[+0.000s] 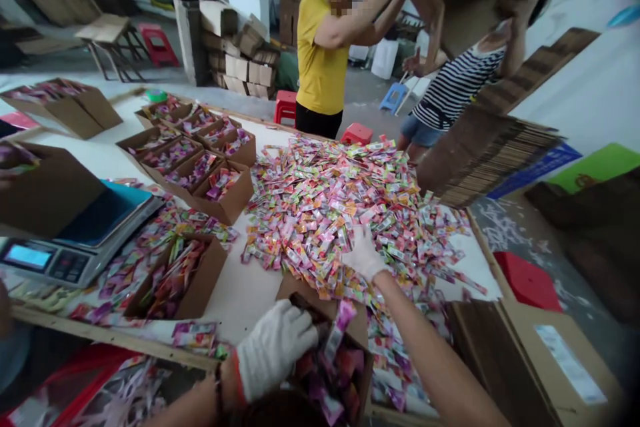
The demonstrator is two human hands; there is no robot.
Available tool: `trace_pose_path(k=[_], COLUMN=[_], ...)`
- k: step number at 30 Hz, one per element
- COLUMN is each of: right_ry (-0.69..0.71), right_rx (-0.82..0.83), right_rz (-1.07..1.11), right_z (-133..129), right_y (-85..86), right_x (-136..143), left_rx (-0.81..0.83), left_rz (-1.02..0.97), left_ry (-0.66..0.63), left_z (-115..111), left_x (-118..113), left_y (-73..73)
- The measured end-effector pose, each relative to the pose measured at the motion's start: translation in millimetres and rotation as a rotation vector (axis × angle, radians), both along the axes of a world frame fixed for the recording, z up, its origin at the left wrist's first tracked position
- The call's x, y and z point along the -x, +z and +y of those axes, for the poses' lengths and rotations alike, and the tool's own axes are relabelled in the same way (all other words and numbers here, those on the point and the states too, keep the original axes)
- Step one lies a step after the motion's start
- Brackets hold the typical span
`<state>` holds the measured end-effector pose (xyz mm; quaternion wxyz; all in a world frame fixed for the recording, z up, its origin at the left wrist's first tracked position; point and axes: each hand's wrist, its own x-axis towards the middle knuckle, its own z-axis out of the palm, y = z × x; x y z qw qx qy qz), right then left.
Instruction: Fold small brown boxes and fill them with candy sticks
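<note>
My left hand [277,347], in a white knitted glove, is curled over the left edge of a small cardboard box [303,289] close to me. Small wrapped packets [340,327] in purple and pink fill part of this box. My right hand [364,255], also gloved in white, lies with its fingers stretched out on the near side of a wide heap of colourful small packets [330,193]. Its fingertips touch or sink slightly among the packets, and no packet shows clearly gripped in it.
Packet-filled cardboard boxes [225,203] stand beyond on the left, and another filled box [210,280] sits nearer. A digital scale [75,260] carries a box at left. Flattened cardboard [530,347] lies right. Across the table are a person in yellow [320,60] and one in stripes [453,90].
</note>
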<state>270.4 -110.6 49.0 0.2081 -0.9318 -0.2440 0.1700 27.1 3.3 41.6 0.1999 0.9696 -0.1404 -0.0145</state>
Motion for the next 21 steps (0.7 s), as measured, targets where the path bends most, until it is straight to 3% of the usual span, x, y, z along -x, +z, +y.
trace_pose_path(k=[2, 4, 6, 8, 11, 13, 17, 19, 21], right_ry=[-0.171, -0.262, -0.251, -0.192, -0.144, -0.161, -0.187, -0.188, -0.109], right_rx=[0.194, 0.311, 0.255, 0.125, -0.003, -0.057, -0.246, -0.385, -0.408], right_rz=[-0.107, -0.148, -0.181, -0.161, -0.060, -0.002, 0.171, 0.327, 0.485], right_z=[16.2, 25.6, 25.4, 16.4, -7.8, -28.2, -70.4, -85.1, -89.3], right_y=[-30.9, -54.6, -65.8, -64.8, -48.6, -31.8, 18.4, 50.0, 76.1], right_x=[-25.9, -42.7, -55.0, -67.0, -82.6, -84.1, -51.2, -21.6, 12.0], left_rx=[-0.084, -0.122, -0.078, 0.029, 0.191, 0.336, 0.895, 1.149, 1.317], left_rz=[0.130, 0.225, 0.218, 0.086, -0.220, -0.296, 0.051, 0.184, 0.211], left_ry=[-0.063, -0.044, -0.024, 0.022, 0.291, 0.508, 0.765, 0.802, 0.772], left_z=[-8.2, -14.2, -16.6, -15.4, -7.7, -0.7, 9.4, 11.3, 11.5], left_x=[-9.5, -16.4, -19.0, -17.1, -11.4, -11.2, -24.0, -32.9, -39.4], left_y=[-1.4, -4.2, -3.6, -0.2, 1.2, -3.4, -13.3, -16.0, -19.2])
